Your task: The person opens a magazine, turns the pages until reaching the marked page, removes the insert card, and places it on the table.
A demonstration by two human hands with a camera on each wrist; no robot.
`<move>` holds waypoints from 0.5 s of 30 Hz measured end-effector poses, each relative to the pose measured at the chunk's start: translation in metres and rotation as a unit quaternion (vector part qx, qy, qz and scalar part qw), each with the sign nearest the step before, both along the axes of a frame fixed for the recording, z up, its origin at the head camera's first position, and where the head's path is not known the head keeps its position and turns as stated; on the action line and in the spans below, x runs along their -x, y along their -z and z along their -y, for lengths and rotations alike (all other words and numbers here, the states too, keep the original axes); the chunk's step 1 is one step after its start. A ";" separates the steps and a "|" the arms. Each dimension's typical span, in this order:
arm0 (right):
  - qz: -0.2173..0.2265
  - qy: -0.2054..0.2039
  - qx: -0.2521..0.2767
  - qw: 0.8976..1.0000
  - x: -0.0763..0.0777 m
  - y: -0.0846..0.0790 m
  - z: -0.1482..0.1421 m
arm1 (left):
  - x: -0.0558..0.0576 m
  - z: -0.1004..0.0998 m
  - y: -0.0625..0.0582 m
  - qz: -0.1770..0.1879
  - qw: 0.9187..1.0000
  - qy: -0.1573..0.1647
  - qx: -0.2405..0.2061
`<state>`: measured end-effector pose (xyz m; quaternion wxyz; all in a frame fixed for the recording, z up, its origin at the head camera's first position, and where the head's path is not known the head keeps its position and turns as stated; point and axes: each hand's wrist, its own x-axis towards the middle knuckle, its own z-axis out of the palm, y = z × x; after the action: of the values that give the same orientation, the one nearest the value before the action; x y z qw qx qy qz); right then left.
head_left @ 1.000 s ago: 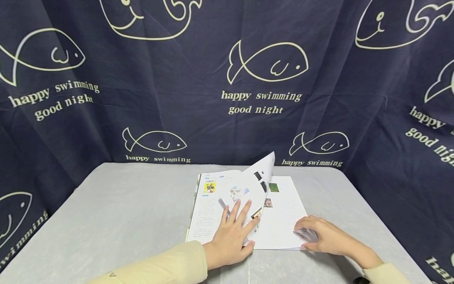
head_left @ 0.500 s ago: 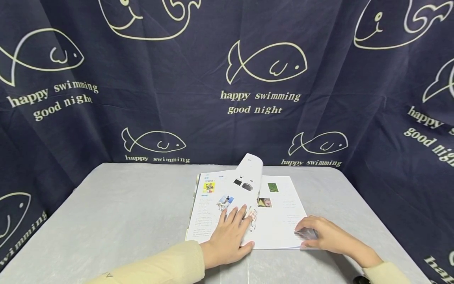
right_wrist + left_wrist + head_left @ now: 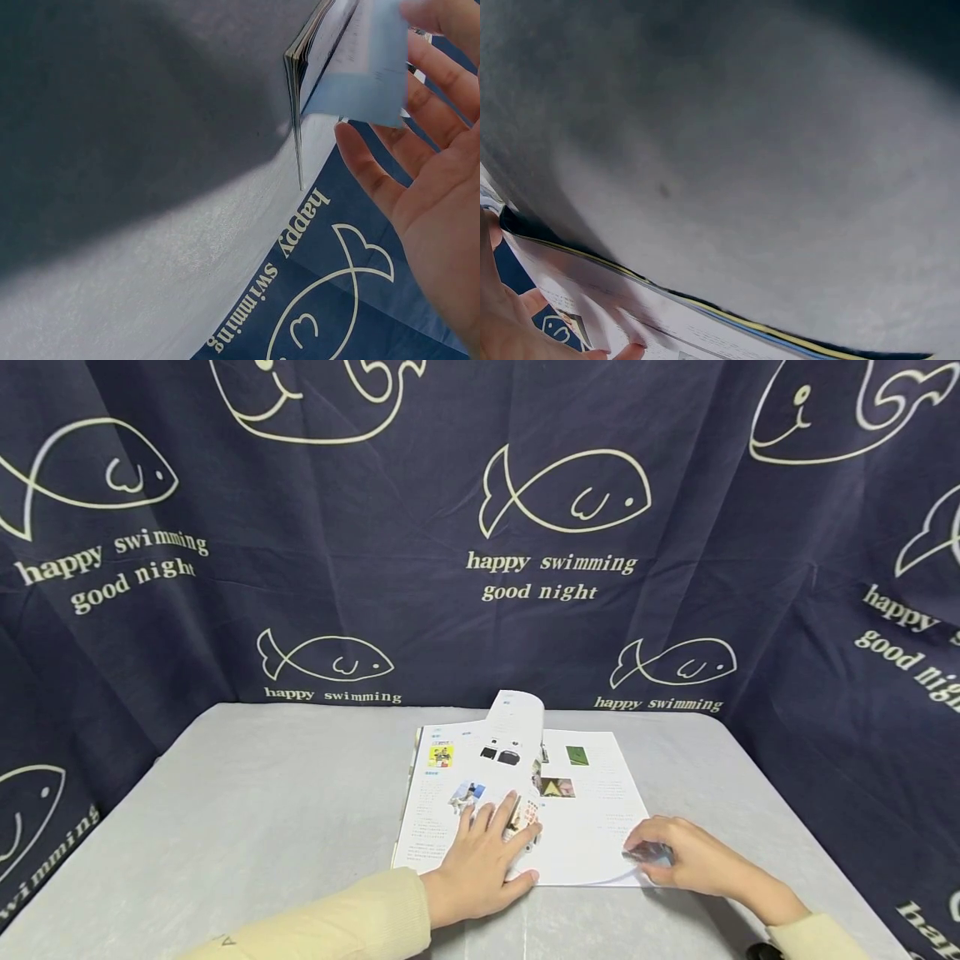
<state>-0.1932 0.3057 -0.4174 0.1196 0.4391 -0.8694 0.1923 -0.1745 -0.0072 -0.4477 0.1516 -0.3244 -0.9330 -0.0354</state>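
An open magazine (image 3: 592, 835) lies on the table in the head view, its pages white with small pictures and print. One raised page (image 3: 517, 714) stands curled up near the spine and leans left. My left hand (image 3: 483, 864) rests on the left side near the spine, fingers spread, holding pages flat. At the lower right corner my right hand (image 3: 690, 856) pinches a page corner between thumb and fingers. In the right wrist view that page (image 3: 360, 97) has a pale blue edge and lifts away from the stack below; the right hand (image 3: 442, 172) shows its palm side.
The grey-covered table (image 3: 285, 810) reaches to a dark blue curtain (image 3: 420, 593) with fish drawings and lettering, which hangs behind and at both sides. A dark wristband (image 3: 765, 951) shows at the right sleeve.
The raised page has swung left and curled lower toward the left side. The left hand has shifted slightly left, and the page corner at the right hand has lifted a little.
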 end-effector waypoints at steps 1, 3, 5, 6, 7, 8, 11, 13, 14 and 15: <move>-0.002 -0.002 0.003 1.000 0.000 0.000 0.000 | 0.000 0.000 0.000 0.001 1.000 -0.001 0.001; -0.009 -0.011 0.008 1.000 0.001 0.000 0.000 | 0.000 0.000 0.000 0.003 1.000 -0.003 0.002; -0.018 -0.024 0.015 0.999 0.002 0.000 0.000 | 0.000 -0.001 -0.001 0.008 1.000 -0.007 0.004; -0.022 -0.030 0.018 0.999 0.003 -0.001 0.000 | 0.000 -0.001 -0.001 0.010 1.000 -0.009 0.005; -0.025 -0.036 0.019 0.999 0.003 -0.001 -0.001 | 0.000 -0.001 -0.001 0.013 1.000 -0.010 0.006; -0.028 -0.040 0.019 0.999 0.003 -0.002 -0.001 | 0.000 -0.001 -0.001 0.015 1.000 -0.010 0.007; -0.032 -0.045 0.018 0.998 0.004 -0.002 -0.001 | 0.001 0.000 -0.001 0.015 1.000 -0.009 0.008; -0.031 -0.046 0.018 0.998 0.004 -0.002 -0.001 | 0.001 0.000 -0.002 0.013 1.000 -0.004 0.008; -0.031 -0.047 0.019 0.998 0.004 -0.002 -0.002 | 0.001 0.000 -0.002 0.012 1.000 -0.001 0.009; -0.031 -0.048 0.020 0.998 0.004 -0.002 -0.002 | 0.001 0.001 -0.002 0.011 1.000 0.000 0.010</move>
<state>-0.1974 0.3074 -0.4154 0.1458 0.4839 -0.8390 0.2018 -0.1757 -0.0081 -0.4453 0.1387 -0.3257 -0.9348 -0.0299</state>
